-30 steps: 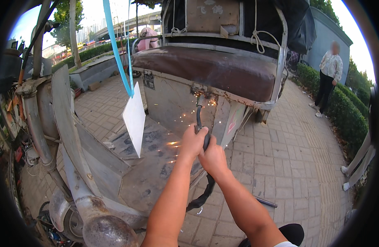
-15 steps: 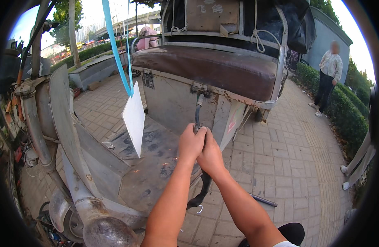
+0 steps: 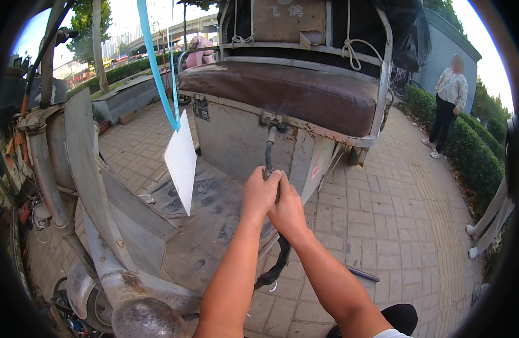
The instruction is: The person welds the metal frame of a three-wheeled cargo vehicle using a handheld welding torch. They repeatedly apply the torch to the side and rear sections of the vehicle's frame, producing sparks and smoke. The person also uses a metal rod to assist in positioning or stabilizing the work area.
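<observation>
Both my hands grip the handle of a welding torch [image 3: 269,151] with a bent dark neck and a metal nozzle. My left hand [image 3: 259,192] is wrapped round it from the left; my right hand [image 3: 288,207] closes on it from the right, thumbs close together. The handle is mostly hidden by the fingers. Its nozzle points up at a blackened, rusty latch [image 3: 272,120] on the grey metal box [image 3: 231,132] under a brown seat [image 3: 282,87]. Whether the tip touches the latch I cannot tell. A thick black cable [image 3: 279,263] hangs down below my right wrist.
A white card [image 3: 182,163] dangles on a blue lanyard [image 3: 154,67] left of my hands. The tricycle's scuffed floor plate [image 3: 200,242] and front shield [image 3: 85,152] lie left. A metal tube [image 3: 362,274] rests on the paving. At right, one person [image 3: 451,104] stands by a hedge.
Small glowing sparks on the floor plate are no longer seen. My hands stay on the torch at the latch; the whole view has shifted slightly.
</observation>
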A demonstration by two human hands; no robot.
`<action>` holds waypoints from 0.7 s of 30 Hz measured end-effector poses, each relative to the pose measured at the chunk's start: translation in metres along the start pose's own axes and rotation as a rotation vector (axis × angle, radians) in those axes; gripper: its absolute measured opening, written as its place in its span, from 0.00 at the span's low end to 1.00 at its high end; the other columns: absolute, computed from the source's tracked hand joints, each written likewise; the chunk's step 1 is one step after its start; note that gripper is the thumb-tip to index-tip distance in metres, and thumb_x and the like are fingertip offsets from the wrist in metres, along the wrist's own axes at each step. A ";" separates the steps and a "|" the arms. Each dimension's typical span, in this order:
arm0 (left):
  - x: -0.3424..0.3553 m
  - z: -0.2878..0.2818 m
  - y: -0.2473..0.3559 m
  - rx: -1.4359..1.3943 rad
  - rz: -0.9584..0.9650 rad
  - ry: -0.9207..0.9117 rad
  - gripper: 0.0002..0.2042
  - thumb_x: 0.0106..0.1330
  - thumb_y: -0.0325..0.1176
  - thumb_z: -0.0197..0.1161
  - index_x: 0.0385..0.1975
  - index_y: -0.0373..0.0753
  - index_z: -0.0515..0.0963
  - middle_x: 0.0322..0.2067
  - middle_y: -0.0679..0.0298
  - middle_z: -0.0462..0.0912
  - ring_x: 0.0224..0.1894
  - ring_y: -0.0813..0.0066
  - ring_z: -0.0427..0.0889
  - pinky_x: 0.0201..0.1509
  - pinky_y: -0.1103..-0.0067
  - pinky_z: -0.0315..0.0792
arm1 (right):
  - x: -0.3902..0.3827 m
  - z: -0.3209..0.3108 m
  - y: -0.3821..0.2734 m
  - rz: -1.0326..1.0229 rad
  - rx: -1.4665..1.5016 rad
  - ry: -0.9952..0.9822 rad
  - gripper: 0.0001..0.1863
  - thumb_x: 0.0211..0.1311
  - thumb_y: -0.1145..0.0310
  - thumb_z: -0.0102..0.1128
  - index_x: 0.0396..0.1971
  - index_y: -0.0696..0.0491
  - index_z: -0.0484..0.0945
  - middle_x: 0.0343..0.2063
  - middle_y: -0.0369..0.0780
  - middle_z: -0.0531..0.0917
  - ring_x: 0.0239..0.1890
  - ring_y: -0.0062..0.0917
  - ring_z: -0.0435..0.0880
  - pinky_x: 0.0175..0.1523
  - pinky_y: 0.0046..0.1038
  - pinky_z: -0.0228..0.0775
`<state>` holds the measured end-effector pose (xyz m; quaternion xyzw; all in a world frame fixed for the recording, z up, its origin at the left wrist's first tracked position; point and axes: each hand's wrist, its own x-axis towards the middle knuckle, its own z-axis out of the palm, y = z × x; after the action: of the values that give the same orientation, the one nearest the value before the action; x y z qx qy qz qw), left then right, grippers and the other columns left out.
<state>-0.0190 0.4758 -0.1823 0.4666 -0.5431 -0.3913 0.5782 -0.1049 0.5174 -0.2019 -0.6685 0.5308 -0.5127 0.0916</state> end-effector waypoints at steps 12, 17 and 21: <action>-0.005 0.002 0.011 -0.102 -0.035 -0.031 0.11 0.65 0.35 0.62 0.35 0.31 0.77 0.28 0.66 0.77 0.31 0.79 0.75 0.36 0.77 0.71 | 0.002 -0.002 0.000 0.034 -0.035 -0.041 0.32 0.59 0.69 0.60 0.62 0.63 0.62 0.40 0.59 0.80 0.44 0.56 0.78 0.47 0.47 0.70; -0.001 0.001 0.005 -0.058 -0.009 -0.043 0.11 0.64 0.35 0.62 0.35 0.32 0.77 0.29 0.65 0.78 0.31 0.79 0.75 0.36 0.77 0.71 | 0.002 -0.001 0.002 0.010 -0.051 -0.016 0.32 0.59 0.69 0.60 0.62 0.62 0.62 0.40 0.58 0.80 0.44 0.55 0.78 0.47 0.47 0.70; -0.001 -0.001 0.005 -0.005 -0.037 -0.031 0.11 0.64 0.35 0.63 0.35 0.32 0.77 0.27 0.65 0.77 0.30 0.79 0.74 0.36 0.77 0.71 | 0.000 -0.007 -0.008 0.104 -0.058 -0.083 0.33 0.59 0.68 0.60 0.63 0.62 0.61 0.42 0.59 0.79 0.46 0.56 0.78 0.48 0.47 0.70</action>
<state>-0.0183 0.4782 -0.1779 0.4690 -0.5423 -0.4105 0.5634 -0.1054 0.5235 -0.1931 -0.6632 0.5751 -0.4636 0.1207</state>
